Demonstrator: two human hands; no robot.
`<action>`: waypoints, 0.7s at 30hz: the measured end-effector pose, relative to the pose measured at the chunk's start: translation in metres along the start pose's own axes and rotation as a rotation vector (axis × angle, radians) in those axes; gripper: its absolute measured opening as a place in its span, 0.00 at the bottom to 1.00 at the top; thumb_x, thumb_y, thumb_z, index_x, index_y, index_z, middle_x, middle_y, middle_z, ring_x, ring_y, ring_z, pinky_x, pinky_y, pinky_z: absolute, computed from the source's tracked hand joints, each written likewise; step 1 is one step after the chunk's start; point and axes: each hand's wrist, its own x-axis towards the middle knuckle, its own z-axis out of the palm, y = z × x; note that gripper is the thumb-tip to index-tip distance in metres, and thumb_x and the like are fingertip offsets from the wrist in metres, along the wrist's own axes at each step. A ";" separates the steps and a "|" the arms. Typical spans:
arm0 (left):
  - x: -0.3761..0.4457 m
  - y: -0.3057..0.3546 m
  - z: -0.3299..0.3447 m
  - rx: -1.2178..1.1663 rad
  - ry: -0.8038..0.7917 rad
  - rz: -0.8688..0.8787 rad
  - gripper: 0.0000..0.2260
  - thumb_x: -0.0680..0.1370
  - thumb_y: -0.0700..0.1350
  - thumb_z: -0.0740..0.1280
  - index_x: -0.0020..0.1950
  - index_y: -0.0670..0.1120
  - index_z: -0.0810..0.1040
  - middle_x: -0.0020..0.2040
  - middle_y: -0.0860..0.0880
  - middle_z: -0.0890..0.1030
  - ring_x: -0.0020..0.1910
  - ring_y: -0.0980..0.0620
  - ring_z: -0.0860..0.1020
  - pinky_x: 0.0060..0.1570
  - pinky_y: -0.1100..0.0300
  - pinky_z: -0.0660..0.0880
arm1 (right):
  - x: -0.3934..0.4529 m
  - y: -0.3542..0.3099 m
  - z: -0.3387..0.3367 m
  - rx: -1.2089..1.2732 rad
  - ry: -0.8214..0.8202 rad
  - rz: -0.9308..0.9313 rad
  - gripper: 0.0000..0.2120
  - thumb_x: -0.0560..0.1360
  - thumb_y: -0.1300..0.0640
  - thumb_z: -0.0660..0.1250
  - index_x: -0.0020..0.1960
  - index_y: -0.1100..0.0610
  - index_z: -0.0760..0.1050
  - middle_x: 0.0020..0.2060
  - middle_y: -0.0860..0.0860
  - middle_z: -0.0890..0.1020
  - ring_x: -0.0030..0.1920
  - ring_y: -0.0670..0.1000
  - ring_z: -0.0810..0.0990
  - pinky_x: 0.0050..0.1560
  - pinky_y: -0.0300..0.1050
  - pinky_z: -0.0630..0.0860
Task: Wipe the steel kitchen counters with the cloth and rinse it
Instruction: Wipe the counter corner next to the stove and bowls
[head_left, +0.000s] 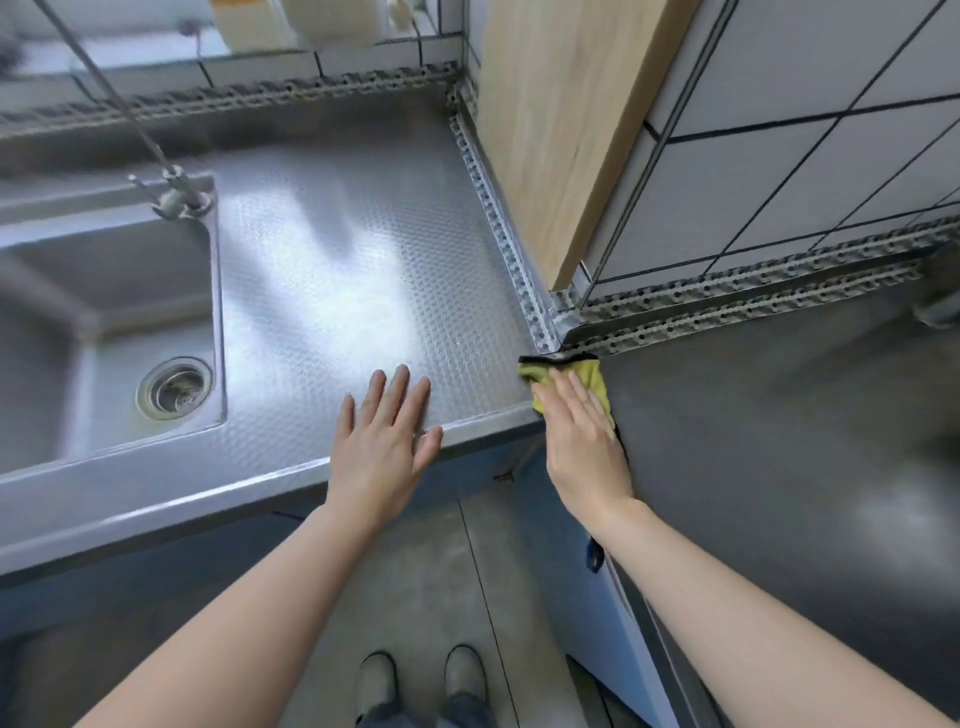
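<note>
The yellow-green cloth (587, 376) with a dark edge lay flat at the inner corner where the two steel surfaces met, on the left edge of the darker, smooth counter (779, 415) at the right. The right hand (584, 441) rested on top of the cloth, palm down. Its fingers (563, 395) were straight and lay close together, pressing the cloth to the steel; they did not curl round it. Part of the cloth showed beyond the fingertips on the far side, and a narrow strip showed along the right side of the hand.

Just left of it, the left hand (382, 441) lay flat on the near edge of the textured counter (337, 270), with straight fingers slightly spread and holding nothing. The two hands were near each other but apart.

The textured counter had a fine dotted pattern and reflected bright light in the middle. In its left part was the sink (104, 322), with a round drain (175, 388) at the near right of the basin. A thin faucet (171, 195) stood at the far right corner of the sink; that part was blurred, so its shape was perhaps not exactly as I saw it.

Perforated metal strips (498, 228) ran along the foot of the walls. A wooden board (561, 114) stood upright against the white tiled wall (805, 156) at the corner. Below, between the arms, two shoes (423, 680) stood on the grey floor (415, 571).
</note>
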 end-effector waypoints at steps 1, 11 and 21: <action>-0.001 -0.005 -0.002 -0.008 0.011 0.004 0.27 0.81 0.58 0.48 0.78 0.50 0.58 0.80 0.50 0.55 0.79 0.48 0.50 0.75 0.46 0.49 | 0.006 -0.006 0.002 0.003 -0.028 -0.067 0.25 0.80 0.68 0.54 0.76 0.58 0.63 0.77 0.55 0.61 0.78 0.55 0.54 0.77 0.45 0.44; -0.008 -0.057 -0.005 -0.043 0.040 -0.265 0.27 0.81 0.57 0.51 0.79 0.51 0.54 0.80 0.49 0.52 0.79 0.47 0.47 0.74 0.41 0.47 | 0.076 -0.075 0.032 0.029 -0.108 -0.113 0.34 0.77 0.73 0.54 0.79 0.55 0.52 0.80 0.54 0.50 0.79 0.53 0.44 0.74 0.44 0.36; -0.041 -0.102 -0.021 -0.133 -0.070 -0.185 0.24 0.83 0.57 0.49 0.79 0.56 0.52 0.80 0.57 0.48 0.79 0.52 0.44 0.74 0.47 0.45 | 0.045 -0.153 0.049 0.315 -0.212 -0.268 0.23 0.78 0.71 0.57 0.71 0.58 0.70 0.74 0.54 0.67 0.77 0.53 0.60 0.77 0.46 0.53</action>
